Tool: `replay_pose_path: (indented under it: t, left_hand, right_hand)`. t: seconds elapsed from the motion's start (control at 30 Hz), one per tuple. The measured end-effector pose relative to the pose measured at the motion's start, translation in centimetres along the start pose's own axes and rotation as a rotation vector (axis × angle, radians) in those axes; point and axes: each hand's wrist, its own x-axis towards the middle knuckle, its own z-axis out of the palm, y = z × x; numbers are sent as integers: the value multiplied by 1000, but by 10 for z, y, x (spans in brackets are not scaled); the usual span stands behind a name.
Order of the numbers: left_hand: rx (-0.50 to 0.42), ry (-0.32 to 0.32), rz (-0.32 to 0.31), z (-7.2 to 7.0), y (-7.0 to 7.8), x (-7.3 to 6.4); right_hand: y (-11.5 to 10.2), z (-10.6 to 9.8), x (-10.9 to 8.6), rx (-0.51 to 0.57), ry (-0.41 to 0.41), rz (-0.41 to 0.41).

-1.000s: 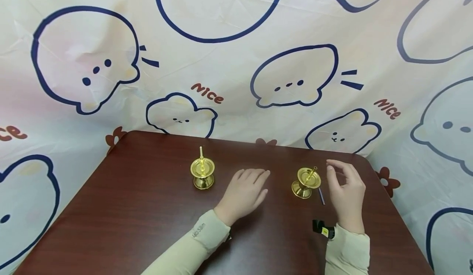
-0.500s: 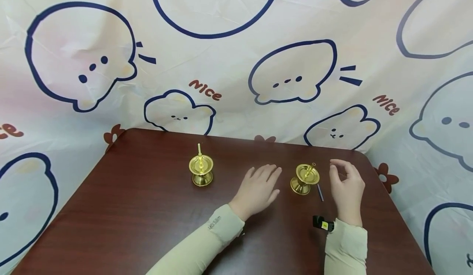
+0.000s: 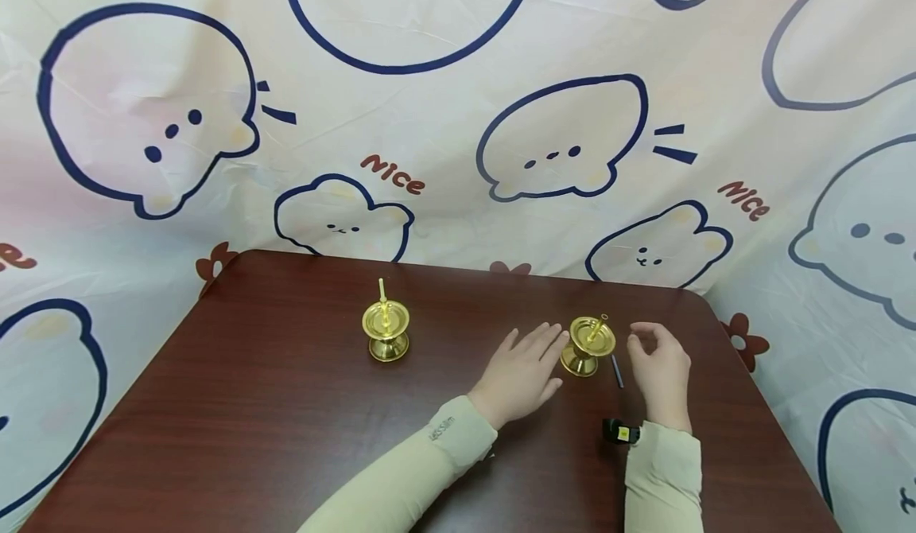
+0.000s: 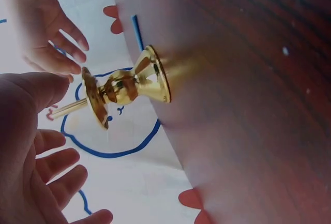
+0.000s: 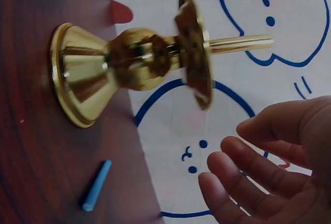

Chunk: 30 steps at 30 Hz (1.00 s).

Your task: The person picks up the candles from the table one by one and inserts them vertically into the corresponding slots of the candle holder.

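A brass candlestick [image 3: 588, 342] with a dish and a thin upright tube stands on the table between my hands. My left hand [image 3: 518, 375] reaches toward it with fingers extended, fingertips right at its left side in the head view. In the left wrist view, the left thumb lies close to the candlestick's dish [image 4: 94, 99]. To the right of the candlestick is my right hand [image 3: 660, 372], fingers loosely bent, thumb and index apart, holding nothing. On the table beside its base lies a short thin blue stick [image 5: 97, 185].
A second brass candlestick [image 3: 387, 334] stands further left, a thin pale candle [image 3: 382, 289] upright in it. The dark wooden table [image 3: 236, 406] ends at the back against a printed cloth [image 3: 444, 127] with cartoon faces.
My left hand has moved right, up to the right-hand candlestick. The right hand has shifted only slightly. Both candlesticks stay in place, and the head view has tilted a little.
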Motion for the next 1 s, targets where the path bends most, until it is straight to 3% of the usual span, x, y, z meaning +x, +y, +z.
replay_pose_path:
  t: [0.3,0.57,1.0]
  left_hand:
    - [-2,-63,-4,8,5,8]
    - [17,-104,-11,12,10,15]
    - [23,-118,-1,22,14,23]
  right_hand:
    - [15,9,4,-52,-66,18]
    - [26,16,2,-91,-182,76]
    - [37,25,5,-113,-212,119]
